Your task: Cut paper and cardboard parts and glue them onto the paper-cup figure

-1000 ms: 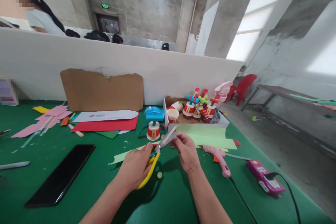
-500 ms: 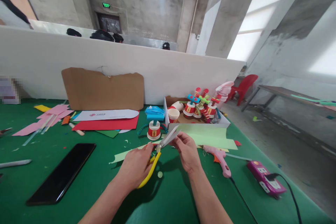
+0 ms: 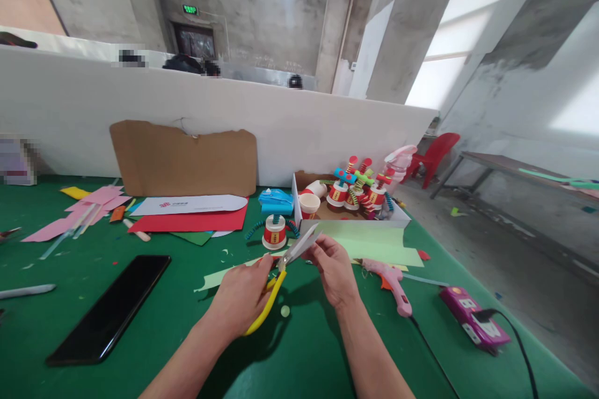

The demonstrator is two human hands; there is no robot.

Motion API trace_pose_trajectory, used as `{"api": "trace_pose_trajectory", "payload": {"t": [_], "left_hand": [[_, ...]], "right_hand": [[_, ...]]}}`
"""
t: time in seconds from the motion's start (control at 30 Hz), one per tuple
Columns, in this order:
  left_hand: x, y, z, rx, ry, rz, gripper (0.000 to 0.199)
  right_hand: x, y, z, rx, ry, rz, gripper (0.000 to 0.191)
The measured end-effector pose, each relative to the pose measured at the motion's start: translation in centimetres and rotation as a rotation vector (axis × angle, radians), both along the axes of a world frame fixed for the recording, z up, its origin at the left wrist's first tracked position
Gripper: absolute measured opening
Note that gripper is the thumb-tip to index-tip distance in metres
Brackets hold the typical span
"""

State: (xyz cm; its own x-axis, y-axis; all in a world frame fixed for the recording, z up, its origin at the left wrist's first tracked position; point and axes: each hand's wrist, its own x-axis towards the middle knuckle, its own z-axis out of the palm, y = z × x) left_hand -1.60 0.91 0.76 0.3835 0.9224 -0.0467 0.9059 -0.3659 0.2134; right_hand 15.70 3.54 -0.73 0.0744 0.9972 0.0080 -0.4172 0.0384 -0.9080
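Observation:
My left hand (image 3: pixel 243 292) is closed around the yellow handles of a pair of scissors (image 3: pixel 267 308), whose blades point up and to the right. The blade tips reach the fingers of my right hand (image 3: pixel 333 265), which are pinched together; whatever lies between them is too small to make out. Just beyond the blades stands a paper-cup figure (image 3: pixel 274 234) with coiled dark teal arms and a blue top. Light green paper (image 3: pixel 374 243) lies behind my right hand, and a narrower green strip (image 3: pixel 215 279) lies by my left hand. A small pale green disc (image 3: pixel 285 311) rests below the scissors.
A white box (image 3: pixel 397 222) holds several cup figures. A pink glue gun (image 3: pixel 395 290) and a purple power block (image 3: pixel 473 318) with cables are at the right. At the left are a black phone (image 3: pixel 110 310), pink paper (image 3: pixel 53 229) and a red sheet (image 3: pixel 191 221).
My hands and the scissors have barely moved. In the far left background, the person behind the partition has dropped lower, mostly out of view.

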Motion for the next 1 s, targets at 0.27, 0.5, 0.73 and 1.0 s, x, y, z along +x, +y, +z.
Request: {"api": "trace_pose_trajectory", "payload": {"t": [0.27,0.5,0.73,1.0], "left_hand": [[-0.03,-0.23,0.57,-0.03,-0.004,0.01,0.032],[0.01,-0.18,0.58,-0.031,-0.021,0.016,0.03],[0.03,-0.19,0.74,-0.035,-0.003,0.013,0.031],[-0.07,-0.11,0.31,-0.024,-0.005,0.002,0.031]], "right_hand": [[0.05,-0.04,-0.09,0.005,-0.006,-0.006,0.026],[0.05,-0.01,0.08,-0.002,0.006,-0.004,0.028],[0.05,0.0,0.11,0.009,0.026,-0.008,0.027],[0.18,0.02,0.07,0.015,0.015,-0.004,0.027]]}}
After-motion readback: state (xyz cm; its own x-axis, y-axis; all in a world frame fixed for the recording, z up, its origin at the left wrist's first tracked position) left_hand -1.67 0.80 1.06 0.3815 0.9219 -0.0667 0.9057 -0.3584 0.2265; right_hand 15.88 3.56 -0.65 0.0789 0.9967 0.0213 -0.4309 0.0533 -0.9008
